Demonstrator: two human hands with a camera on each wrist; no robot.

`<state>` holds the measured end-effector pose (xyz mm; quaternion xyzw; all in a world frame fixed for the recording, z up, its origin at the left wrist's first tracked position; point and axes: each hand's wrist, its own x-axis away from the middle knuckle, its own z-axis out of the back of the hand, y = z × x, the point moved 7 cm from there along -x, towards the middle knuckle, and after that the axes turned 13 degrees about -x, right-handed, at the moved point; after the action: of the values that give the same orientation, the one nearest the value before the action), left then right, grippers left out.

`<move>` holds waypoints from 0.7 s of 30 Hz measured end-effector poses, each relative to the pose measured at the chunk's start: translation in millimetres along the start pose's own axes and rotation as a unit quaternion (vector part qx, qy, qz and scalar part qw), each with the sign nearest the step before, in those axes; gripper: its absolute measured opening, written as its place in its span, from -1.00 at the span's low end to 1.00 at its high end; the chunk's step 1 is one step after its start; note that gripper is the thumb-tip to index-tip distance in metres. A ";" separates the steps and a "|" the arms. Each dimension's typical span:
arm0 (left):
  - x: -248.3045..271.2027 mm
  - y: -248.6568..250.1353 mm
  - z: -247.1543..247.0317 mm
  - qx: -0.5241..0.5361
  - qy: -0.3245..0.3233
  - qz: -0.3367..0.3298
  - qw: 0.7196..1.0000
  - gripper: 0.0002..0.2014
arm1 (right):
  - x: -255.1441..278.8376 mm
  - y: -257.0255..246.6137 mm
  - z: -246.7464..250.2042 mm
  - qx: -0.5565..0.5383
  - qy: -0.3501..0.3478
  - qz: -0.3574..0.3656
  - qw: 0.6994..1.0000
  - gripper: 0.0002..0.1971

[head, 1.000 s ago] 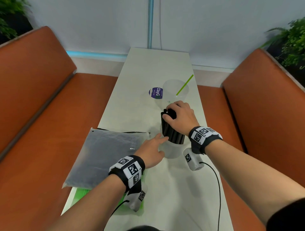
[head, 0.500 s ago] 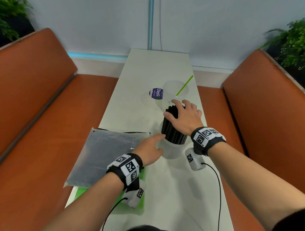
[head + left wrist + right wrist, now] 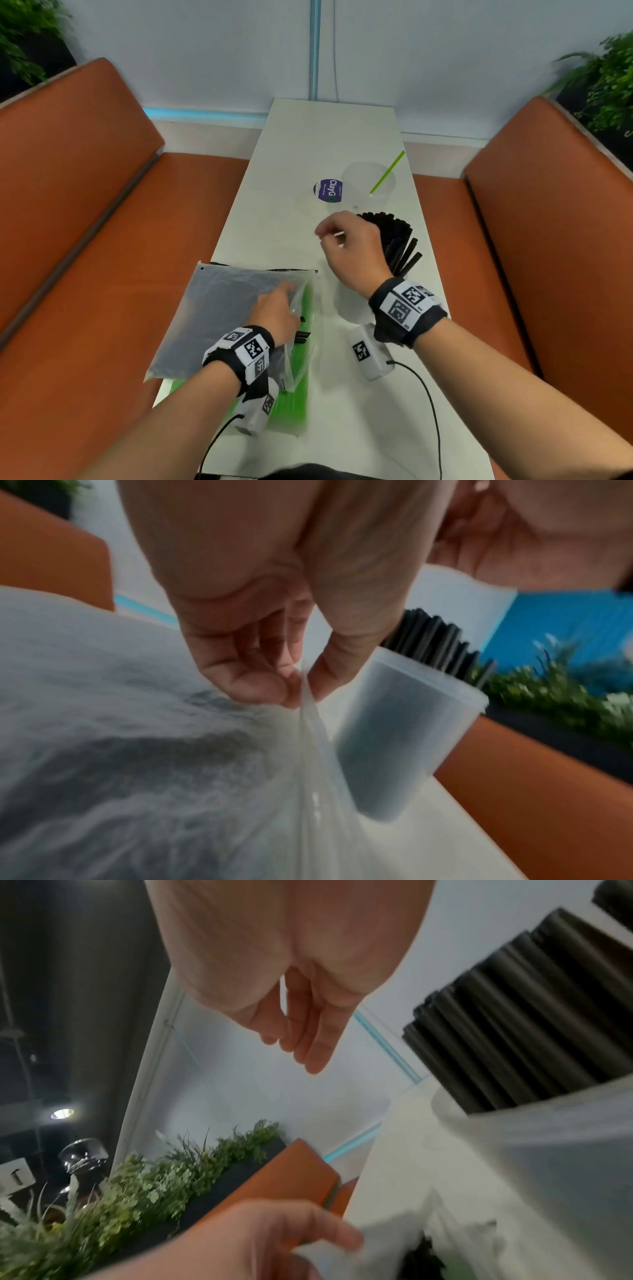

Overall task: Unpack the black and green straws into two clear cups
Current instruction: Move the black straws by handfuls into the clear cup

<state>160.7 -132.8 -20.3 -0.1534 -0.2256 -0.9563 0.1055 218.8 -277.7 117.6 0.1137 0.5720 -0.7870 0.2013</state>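
**Q:** What is on the far left, taking the near clear cup as the landmark?

**A:** An orange bench seat runs along the left of the long white surface. On the surface, left of the near clear cup, lies a frosted plastic bag, mostly flat. Under it, toward the viewer, a pack of green straws shows.

**Q:** What is the left hand doing?

**A:** The left hand rests on the bag's right edge, just left of the cup. The left wrist view shows its fingers and thumb pressed together, pinching a fold of the thin plastic.

**Q:** And the cup itself?

**A:** It stands upright on the surface, packed with black straws that fan out above its rim, a few leaning right. The head view hides most of the cup behind the right wrist.

**Q:** Where is the right hand?

**A:** The right hand hovers above and slightly left of the cup, apart from the straws. Its fingers hang loosely curled. Something thin and pale shows at the fingertips in the head view; I cannot tell what it is.

**Q:** What lies beyond the cup?

**A:** Farther away stands a second clear cup holding a single green straw that leans right. Just left of that cup sits a round purple lid with white lettering. Right of the surface is another orange bench seat, with green plants behind it.
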 end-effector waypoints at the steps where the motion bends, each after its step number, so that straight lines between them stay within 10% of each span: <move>1: 0.3 -4.6 4.6 0.020 0.011 0.009 1.000 -0.55 | 5.6 6.9 -10.4 -0.005 -0.030 -0.031 0.999 -0.78; 7: 6.3 -12.7 38.5 0.177 0.049 0.031 0.982 -0.59 | 46.3 63.6 -67.5 0.086 -0.187 -0.176 0.963 -0.74; 13: 16.3 -2.6 52.6 0.233 0.056 -0.019 0.971 -0.51 | 78.2 60.1 -116.9 0.064 -0.332 -0.122 0.933 -0.96; 21: 21.4 -8.8 45.7 0.254 0.034 -0.016 0.966 -0.53 | 89.5 65.9 -139.2 0.122 -0.388 -0.168 0.898 -0.55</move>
<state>149.7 -106.7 22.4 -0.0856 -0.4597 -0.8738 0.1336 161.2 -180.1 -19.9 -0.2749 0.3586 -0.8542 0.2572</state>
